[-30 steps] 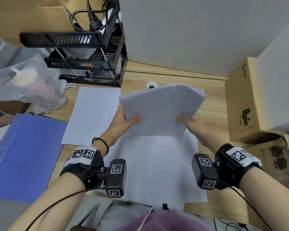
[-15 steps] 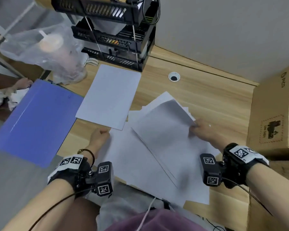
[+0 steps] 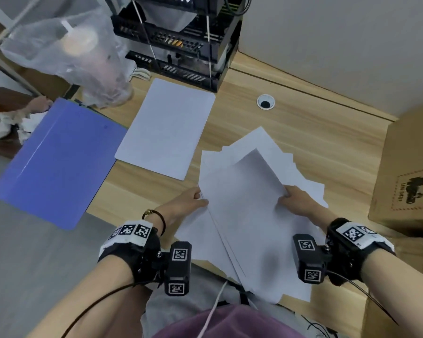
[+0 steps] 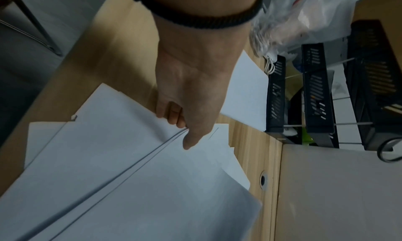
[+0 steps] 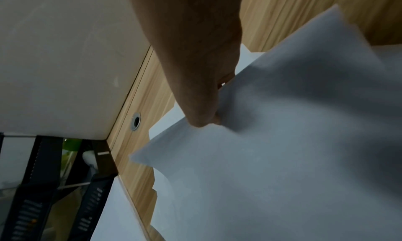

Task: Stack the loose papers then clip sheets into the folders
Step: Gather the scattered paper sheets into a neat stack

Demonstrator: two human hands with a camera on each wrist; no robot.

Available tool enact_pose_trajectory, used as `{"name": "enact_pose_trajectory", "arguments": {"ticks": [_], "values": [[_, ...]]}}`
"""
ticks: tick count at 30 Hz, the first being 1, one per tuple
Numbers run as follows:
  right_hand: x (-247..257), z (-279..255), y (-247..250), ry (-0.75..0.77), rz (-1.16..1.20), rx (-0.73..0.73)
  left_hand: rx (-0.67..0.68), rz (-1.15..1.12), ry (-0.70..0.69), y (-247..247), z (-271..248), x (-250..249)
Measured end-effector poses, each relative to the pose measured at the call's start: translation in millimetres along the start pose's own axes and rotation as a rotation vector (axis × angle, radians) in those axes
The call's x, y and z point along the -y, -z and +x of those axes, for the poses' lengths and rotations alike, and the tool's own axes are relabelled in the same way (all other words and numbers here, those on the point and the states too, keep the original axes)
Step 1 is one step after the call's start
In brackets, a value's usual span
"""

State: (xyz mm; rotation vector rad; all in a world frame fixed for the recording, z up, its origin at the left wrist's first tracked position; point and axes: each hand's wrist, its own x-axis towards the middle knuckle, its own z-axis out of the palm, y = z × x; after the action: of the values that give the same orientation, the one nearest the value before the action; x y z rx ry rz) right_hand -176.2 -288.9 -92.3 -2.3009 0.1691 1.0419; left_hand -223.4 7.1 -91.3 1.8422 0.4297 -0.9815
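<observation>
- Right hand [image 3: 294, 200] pinches the right edge of the top sheets [image 3: 244, 215], lifting that side, likely to square them.
- Left hand [image 3: 189, 200] grips the opposite edge, thumb on top and fingers curled beneath, steadying the sheaf.
- Loose papers [image 3: 305, 181] lie fanned under it on the desk [image 3: 303, 123], corners askew; stacking looks unfinished.
- Separate neat pile [image 3: 166, 128] sits left of them.
- Blue folder [image 3: 51, 162] overhangs the desk's left edge, closed, within reach for clipping.
</observation>
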Motion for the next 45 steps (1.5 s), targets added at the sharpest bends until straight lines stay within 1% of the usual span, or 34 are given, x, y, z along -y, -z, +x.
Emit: {"name": "enact_pose_trajectory", "arguments": {"ticks": [3,5,9,11,12,13,15,17,19,21,23,24,25,27,30,32,34,35,36,37,39,40,41,42,45], "values": [[-17,-9,4,-0.029,0.047,-0.033,0.046,0.021,-0.035,-7,7,-12],[-30,-15,8,-0.063,0.061,-0.087,0.064,0.017,-0.069,-13,15,-19],[-48,-23,27,-0.129,0.046,-0.237,-0.053,-0.043,-0.064,-21,22,-32],[-57,-16,39,-0.105,0.014,-0.307,-0.115,-0.053,-0.063,-19,28,-36],[-59,-11,45,-0.088,-0.010,-0.307,-0.141,-0.070,-0.064,-17,29,-39],[-57,-8,52,-0.081,-0.033,-0.283,-0.164,-0.084,-0.062,-15,31,-40],[-43,-8,58,-0.063,-0.119,-0.175,-0.195,-0.105,-0.045,-10,33,-40],[-31,-11,53,-0.052,-0.215,-0.065,-0.200,-0.129,-0.017,-6,32,-38],[-26,-8,40,-0.029,-0.217,0.020,-0.181,-0.131,0.013,-4,25,-35],[-28,0,24,0.015,-0.170,0.006,-0.140,-0.125,0.041,-2,16,-31],[-29,6,9,0.070,-0.164,-0.019,-0.061,-0.138,0.047,-2,10,-25],[-26,6,3,0.076,-0.195,-0.010,-0.028,-0.142,0.048,-2,7,-22],[-23,5,-1,0.051,-0.215,0.007,-0.006,-0.154,0.057,-3,7,-18],[-19,4,-8,0.021,-0.192,0.038,0.024,-0.177,0.080,-5,6,-12],[-21,12,-15,0.018,-0.156,0.020,0.007,-0.210,0.108,-9,5,-5],[-22,14,-19,-0.006,-0.113,-0.011,-0.002,-0.218,0.102,-12,6,-2],[-22,15,-22,-0.027,-0.170,-0.040,-0.010,-0.203,0.092,-15,6,1],[-22,15,-23,-0.020,-0.253,-0.041,-0.019,-0.196,0.086,-16,6,2],[-20,13,-23,0.001,-0.303,-0.029,-0.028,-0.186,0.080,-17,6,2],[-19,12,-23,0.019,-0.298,0.006,-0.033,-0.181,0.073,-17,6,3],[-20,10,-19,0.083,-0.239,0.089,-0.033,-0.175,0.060,-18,7,2],[-23,10,-15,0.118,-0.215,0.099,-0.042,-0.170,0.043,-18,7,1],[-25,8,-10,0.131,-0.181,0.068,-0.066,-0.162,0.018,-17,9,0],[-29,7,-2,0.129,-0.119,-0.003,-0.108,-0.153,-0.010,-16,11,-3],[-43,1,24,0.024,0.131,-0.288,-0.264,-0.161,-0.052,-11,20,-11]]}}
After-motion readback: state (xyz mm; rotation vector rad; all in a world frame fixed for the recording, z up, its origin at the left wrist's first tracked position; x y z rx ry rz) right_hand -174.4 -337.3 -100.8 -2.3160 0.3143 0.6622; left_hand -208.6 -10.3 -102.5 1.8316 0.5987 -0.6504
